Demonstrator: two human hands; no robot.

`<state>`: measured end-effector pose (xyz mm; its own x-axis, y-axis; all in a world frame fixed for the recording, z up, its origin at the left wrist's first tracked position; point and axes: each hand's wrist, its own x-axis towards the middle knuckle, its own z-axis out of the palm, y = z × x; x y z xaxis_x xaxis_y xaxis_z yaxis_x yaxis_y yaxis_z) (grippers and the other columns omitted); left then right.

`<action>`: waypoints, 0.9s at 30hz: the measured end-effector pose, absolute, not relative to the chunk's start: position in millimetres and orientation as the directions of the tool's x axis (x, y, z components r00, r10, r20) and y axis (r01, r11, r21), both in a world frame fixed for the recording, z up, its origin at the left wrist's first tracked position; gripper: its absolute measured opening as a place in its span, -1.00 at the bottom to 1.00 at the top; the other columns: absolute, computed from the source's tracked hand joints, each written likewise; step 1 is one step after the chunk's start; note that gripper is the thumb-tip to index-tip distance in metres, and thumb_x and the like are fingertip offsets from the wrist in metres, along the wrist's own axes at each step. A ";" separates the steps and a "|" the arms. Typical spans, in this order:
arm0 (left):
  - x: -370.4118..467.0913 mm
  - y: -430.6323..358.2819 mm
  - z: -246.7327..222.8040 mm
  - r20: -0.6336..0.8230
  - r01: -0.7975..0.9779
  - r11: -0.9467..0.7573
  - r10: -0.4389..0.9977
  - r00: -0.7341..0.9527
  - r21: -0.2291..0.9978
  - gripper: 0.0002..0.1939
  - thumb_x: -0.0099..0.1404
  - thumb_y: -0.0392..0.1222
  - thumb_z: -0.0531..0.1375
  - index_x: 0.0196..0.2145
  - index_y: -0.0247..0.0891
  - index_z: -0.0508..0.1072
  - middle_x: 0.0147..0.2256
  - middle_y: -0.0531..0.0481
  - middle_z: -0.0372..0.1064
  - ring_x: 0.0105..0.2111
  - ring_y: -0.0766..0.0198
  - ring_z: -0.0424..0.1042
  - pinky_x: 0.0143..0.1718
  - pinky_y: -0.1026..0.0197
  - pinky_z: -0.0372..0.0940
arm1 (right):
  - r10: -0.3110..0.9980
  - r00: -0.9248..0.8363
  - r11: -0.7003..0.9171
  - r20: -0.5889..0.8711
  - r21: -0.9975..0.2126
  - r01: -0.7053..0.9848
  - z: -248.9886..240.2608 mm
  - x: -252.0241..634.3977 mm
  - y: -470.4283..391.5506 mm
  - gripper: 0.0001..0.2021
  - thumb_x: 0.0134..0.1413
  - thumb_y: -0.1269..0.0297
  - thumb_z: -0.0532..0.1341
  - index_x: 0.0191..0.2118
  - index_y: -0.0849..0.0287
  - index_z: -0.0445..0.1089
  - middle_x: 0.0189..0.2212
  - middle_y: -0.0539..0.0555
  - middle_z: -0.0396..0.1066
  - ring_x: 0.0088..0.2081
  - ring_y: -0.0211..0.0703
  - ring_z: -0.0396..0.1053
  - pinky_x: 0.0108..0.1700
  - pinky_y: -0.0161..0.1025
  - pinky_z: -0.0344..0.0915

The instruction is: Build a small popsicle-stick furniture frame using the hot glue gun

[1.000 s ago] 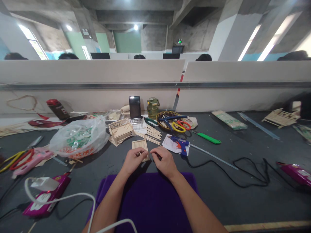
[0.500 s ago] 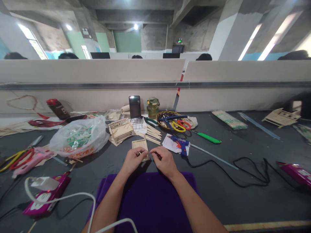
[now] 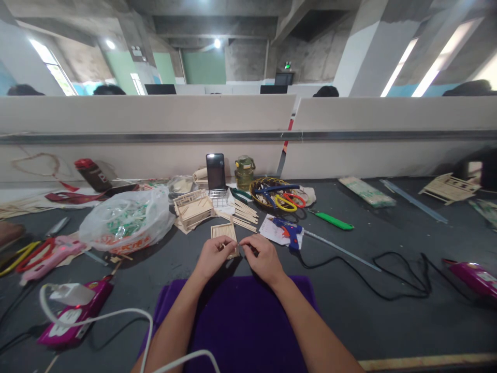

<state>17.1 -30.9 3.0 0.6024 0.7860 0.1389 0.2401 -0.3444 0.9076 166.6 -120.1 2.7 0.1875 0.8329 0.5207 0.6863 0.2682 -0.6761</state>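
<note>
A small frame of pale wooden sticks [image 3: 223,231] lies on the dark table in front of me. My left hand [image 3: 215,256] is closed at its near left side, thumb and fingertips pinched at its near edge. Just right of it, my right hand [image 3: 264,256] is closed too, its fingertips almost meeting those of the left. Whatever is pinched between the fingers is too small to make out. Behind the frame stands a small wooden stick model [image 3: 194,210], with loose sticks [image 3: 244,215] to its right. A blue glue gun [image 3: 291,232] rests on white paper right of my hands.
A plastic bag [image 3: 128,217] and a magenta power strip [image 3: 79,316] are on the left, with a white cable crossing my left forearm. A basket of tools [image 3: 272,194], a green cutter [image 3: 334,220] and a black cord are to the right. Another person's hand [image 3: 10,232] shows at the left edge.
Another person's hand has come into view at the far left edge. My own two hands have not visibly moved.
</note>
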 end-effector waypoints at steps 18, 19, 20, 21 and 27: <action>17.3 -31.9 3.7 0.140 0.230 -0.340 0.785 0.604 0.912 -0.73 0.20 -0.07 0.15 -0.45 -0.34 0.50 -0.54 0.04 0.38 -0.52 0.34 0.28 -0.47 0.35 0.15 | 0.837 0.180 0.266 0.517 -0.671 0.692 2.8 167.4 -120.1 -0.83 0.10 0.46 0.12 -0.31 0.10 0.42 -0.41 0.01 0.41 -0.29 -0.18 0.32 -0.23 -0.28 0.21; 17.4 -32.1 4.2 0.140 0.231 -0.341 0.784 0.604 0.911 -0.73 0.20 -0.07 0.15 -0.45 -0.34 0.50 -0.54 0.03 0.38 -0.52 0.34 0.28 -0.46 0.35 0.15 | 0.838 0.179 0.264 0.516 -0.670 0.694 2.9 167.4 -120.3 -0.83 0.10 0.46 0.12 -0.31 0.10 0.42 -0.41 0.01 0.41 -0.29 -0.18 0.32 -0.23 -0.28 0.21; 17.5 -32.2 4.6 0.139 0.233 -0.341 0.784 0.605 0.911 -0.73 0.20 -0.07 0.15 -0.45 -0.34 0.50 -0.54 0.03 0.39 -0.52 0.34 0.28 -0.46 0.35 0.15 | 0.838 0.179 0.262 0.515 -0.669 0.695 3.0 167.3 -120.4 -0.83 0.10 0.46 0.12 -0.30 0.10 0.42 -0.41 0.01 0.41 -0.29 -0.18 0.32 -0.23 -0.28 0.21; 17.6 -32.3 4.9 0.137 0.236 -0.341 0.785 0.604 0.910 -0.72 0.20 -0.06 0.15 -0.45 -0.34 0.50 -0.54 0.03 0.39 -0.52 0.34 0.29 -0.46 0.35 0.15 | 0.838 0.179 0.262 0.515 -0.669 0.696 3.1 167.3 -120.5 -0.83 0.11 0.46 0.11 -0.30 0.10 0.42 -0.41 0.01 0.41 -0.28 -0.18 0.32 -0.24 -0.28 0.21; 17.5 -31.1 3.7 0.138 0.234 -0.342 0.782 0.607 0.910 -0.71 0.20 -0.05 0.15 -0.46 -0.34 0.50 -0.54 0.04 0.38 -0.52 0.34 0.28 -0.46 0.35 0.15 | 0.838 0.181 0.265 0.515 -0.674 0.689 3.7 167.5 -120.1 -0.84 0.11 0.45 0.12 -0.30 0.10 0.42 -0.41 0.01 0.41 -0.29 -0.18 0.33 -0.24 -0.29 0.22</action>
<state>17.5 -31.1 3.7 0.6073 0.7824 0.1379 0.2344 -0.3424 0.9098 167.5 -120.1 3.7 0.1805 0.8381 0.5148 0.6894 0.2655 -0.6740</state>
